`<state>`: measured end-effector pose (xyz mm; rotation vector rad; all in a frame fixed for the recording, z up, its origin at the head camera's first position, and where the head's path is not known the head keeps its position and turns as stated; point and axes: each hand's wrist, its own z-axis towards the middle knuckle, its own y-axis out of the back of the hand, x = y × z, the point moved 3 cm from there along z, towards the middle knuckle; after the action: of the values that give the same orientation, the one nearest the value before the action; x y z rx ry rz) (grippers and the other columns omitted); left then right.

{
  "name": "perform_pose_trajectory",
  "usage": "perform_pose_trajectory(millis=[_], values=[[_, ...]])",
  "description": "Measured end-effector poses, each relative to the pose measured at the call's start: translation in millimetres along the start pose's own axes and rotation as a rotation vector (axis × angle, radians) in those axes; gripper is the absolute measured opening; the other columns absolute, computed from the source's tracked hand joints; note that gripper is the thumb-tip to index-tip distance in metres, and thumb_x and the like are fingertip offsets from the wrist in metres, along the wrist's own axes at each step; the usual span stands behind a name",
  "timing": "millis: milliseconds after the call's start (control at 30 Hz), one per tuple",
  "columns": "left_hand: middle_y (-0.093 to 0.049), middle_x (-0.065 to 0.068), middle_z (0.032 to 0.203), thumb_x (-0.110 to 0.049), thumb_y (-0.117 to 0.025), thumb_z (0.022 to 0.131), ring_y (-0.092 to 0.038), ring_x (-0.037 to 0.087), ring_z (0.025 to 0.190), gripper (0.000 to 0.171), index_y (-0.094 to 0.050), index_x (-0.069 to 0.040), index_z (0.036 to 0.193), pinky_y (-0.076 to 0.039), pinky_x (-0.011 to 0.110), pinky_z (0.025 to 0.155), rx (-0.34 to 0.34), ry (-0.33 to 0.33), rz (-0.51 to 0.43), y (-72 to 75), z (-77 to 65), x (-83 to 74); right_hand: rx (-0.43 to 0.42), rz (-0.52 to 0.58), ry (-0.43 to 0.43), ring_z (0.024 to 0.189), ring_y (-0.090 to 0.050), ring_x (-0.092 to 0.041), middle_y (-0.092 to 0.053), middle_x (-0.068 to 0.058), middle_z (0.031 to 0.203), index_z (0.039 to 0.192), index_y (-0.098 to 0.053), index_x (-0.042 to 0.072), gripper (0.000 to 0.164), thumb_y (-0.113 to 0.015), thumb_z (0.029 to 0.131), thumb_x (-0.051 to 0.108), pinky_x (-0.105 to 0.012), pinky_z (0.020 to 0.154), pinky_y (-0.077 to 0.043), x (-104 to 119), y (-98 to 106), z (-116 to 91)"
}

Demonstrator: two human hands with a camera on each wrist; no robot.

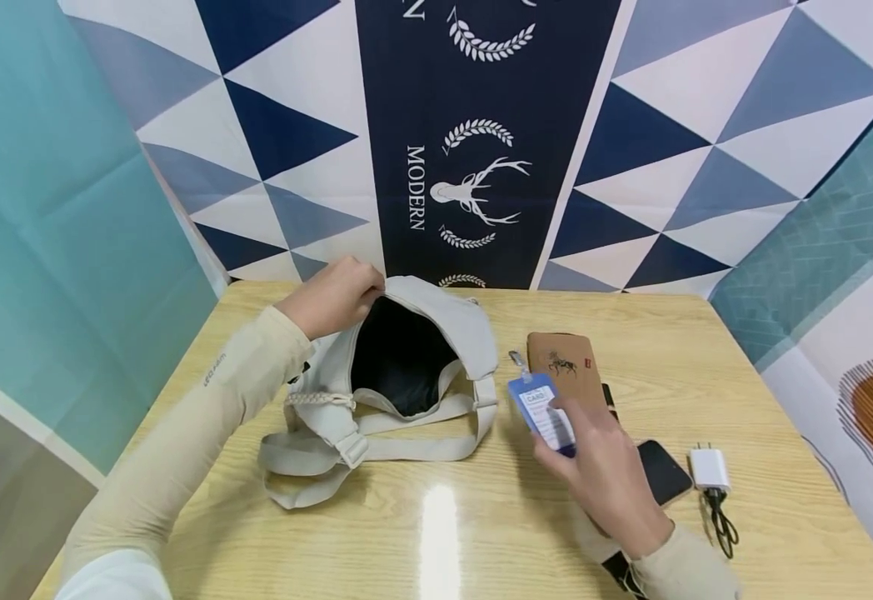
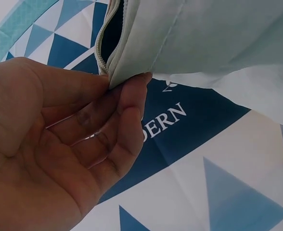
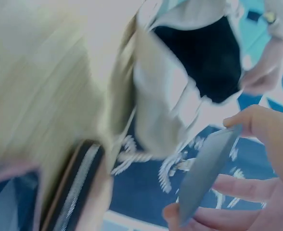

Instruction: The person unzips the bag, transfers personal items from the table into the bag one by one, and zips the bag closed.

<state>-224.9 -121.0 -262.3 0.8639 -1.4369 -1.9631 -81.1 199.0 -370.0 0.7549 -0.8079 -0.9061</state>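
A pale grey-white fabric bag (image 1: 446,304) lies on the table with its zipped mouth gaping and a dark lining inside. My left hand (image 1: 337,296) pinches the edge of that opening beside the zipper (image 2: 103,48), thumb against fingertips. To the right of the bag, my right hand (image 1: 603,467) holds a blue ID card holder (image 1: 537,398) with a metal clip at its top. In the right wrist view the card holder (image 3: 208,168) shows nearly edge-on between thumb and fingers. Below it on the table, a brown wallet (image 1: 562,367) with a horse print is partly covered by the right hand.
A dark phone (image 1: 664,472) lies right of the right hand. Beyond it sits a white charger plug (image 1: 709,468) with a coiled black cable (image 1: 723,525). The bag's straps (image 1: 421,450) spread over the table's front side. A patterned cloth (image 1: 474,150) hangs behind the table.
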Motion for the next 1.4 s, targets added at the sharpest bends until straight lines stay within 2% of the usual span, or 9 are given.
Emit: perform_pose_trajectory(millis=[167, 300, 467, 633, 767, 900, 1000, 1200, 1400], values=[[-0.074, 0.012, 0.089, 0.004, -0.059, 0.094, -0.067, 0.022, 0.077, 0.019, -0.076, -0.002, 0.092, -0.055, 0.036, 0.075, -0.003, 0.016, -0.007, -1.1, -0.8, -1.2, -0.037, 0.081, 0.137, 0.078, -0.061, -0.025, -0.066, -0.015, 0.094, 0.119, -0.060, 0.004, 0.056, -0.082, 0.073, 0.027, -0.038, 0.058, -0.052, 30, 0, 2], [-0.073, 0.012, 0.086, 0.005, -0.058, 0.094, -0.065, 0.021, 0.072, 0.020, -0.076, -0.003, 0.090, -0.054, 0.035, 0.072, -0.007, 0.020, -0.012, -1.5, -0.7, -2.5, -0.017, 0.122, 0.230, 0.085, -0.063, -0.025, -0.069, -0.014, 0.099, 0.122, -0.058, 0.005, 0.058, -0.080, 0.074, 0.030, -0.040, 0.068, -0.053, 48, -11, 10], [-0.073, 0.011, 0.085, 0.004, -0.057, 0.095, -0.064, 0.020, 0.071, 0.020, -0.075, -0.003, 0.089, -0.053, 0.035, 0.071, 0.012, 0.026, -0.003, -3.9, -0.3, -6.1, 0.029, 0.121, 0.304, 0.080, -0.062, -0.023, -0.070, -0.012, 0.095, 0.126, -0.054, 0.004, 0.060, -0.075, 0.079, 0.034, -0.038, 0.067, -0.052, 69, -30, 26], [-0.072, 0.010, 0.085, 0.003, -0.057, 0.094, -0.064, 0.020, 0.071, 0.019, -0.075, -0.003, 0.091, -0.053, 0.035, 0.072, 0.019, 0.034, 0.009, -6.7, -1.0, -7.9, 0.070, 0.108, 0.342, 0.074, -0.059, -0.021, -0.068, -0.008, 0.089, 0.115, -0.057, 0.005, 0.046, -0.073, 0.083, 0.033, -0.036, 0.066, -0.049, 86, -54, 45], [-0.073, 0.011, 0.089, 0.003, -0.058, 0.095, -0.067, 0.020, 0.075, 0.018, -0.076, -0.002, 0.094, -0.055, 0.035, 0.074, 0.017, 0.041, 0.001, -7.6, -2.6, -7.0, 0.100, 0.131, 0.321, 0.068, -0.055, -0.019, -0.065, -0.005, 0.079, 0.107, -0.056, 0.005, 0.038, -0.074, 0.084, 0.030, -0.034, 0.061, -0.046, 96, -75, 62], [-0.073, 0.012, 0.090, 0.003, -0.059, 0.094, -0.067, 0.021, 0.076, 0.018, -0.076, -0.002, 0.094, -0.055, 0.035, 0.074, 0.009, 0.038, -0.013, -7.9, -4.1, -6.4, 0.132, 0.210, 0.202, 0.065, -0.056, -0.018, -0.062, -0.004, 0.074, 0.110, -0.053, 0.005, 0.043, -0.077, 0.083, 0.030, -0.033, 0.056, -0.046, 103, -96, 79], [-0.073, 0.011, 0.088, 0.003, -0.059, 0.094, -0.066, 0.020, 0.074, 0.017, -0.076, -0.002, 0.093, -0.055, 0.035, 0.072, -0.004, 0.034, -0.021, -8.3, -5.5, -5.2, 0.139, 0.214, 0.147, 0.066, -0.059, -0.020, -0.064, -0.006, 0.075, 0.110, -0.053, 0.006, 0.044, -0.077, 0.083, 0.032, -0.035, 0.057, -0.048, 108, -111, 89], [-0.073, 0.012, 0.088, 0.003, -0.060, 0.093, -0.067, 0.021, 0.073, 0.017, -0.076, -0.002, 0.092, -0.055, 0.036, 0.072, -0.019, 0.016, -0.030, -9.2, -8.3, -3.7, 0.140, 0.058, 0.209, 0.063, -0.058, -0.028, -0.064, -0.009, 0.073, 0.108, -0.055, 0.004, 0.043, -0.075, 0.086, 0.036, -0.043, 0.057, -0.049, 124, -131, 98], [-0.074, 0.011, 0.090, 0.002, -0.061, 0.094, -0.069, 0.022, 0.079, 0.016, -0.076, -0.003, 0.095, -0.056, 0.037, 0.075, -0.022, 0.027, -0.040, -8.4, -10.9, -0.4, 0.190, -0.035, 0.271, 0.068, -0.059, -0.030, -0.063, -0.012, 0.079, 0.111, -0.060, 0.009, 0.035, -0.067, 0.095, 0.039, -0.042, 0.054, -0.047, 134, -145, 89]])
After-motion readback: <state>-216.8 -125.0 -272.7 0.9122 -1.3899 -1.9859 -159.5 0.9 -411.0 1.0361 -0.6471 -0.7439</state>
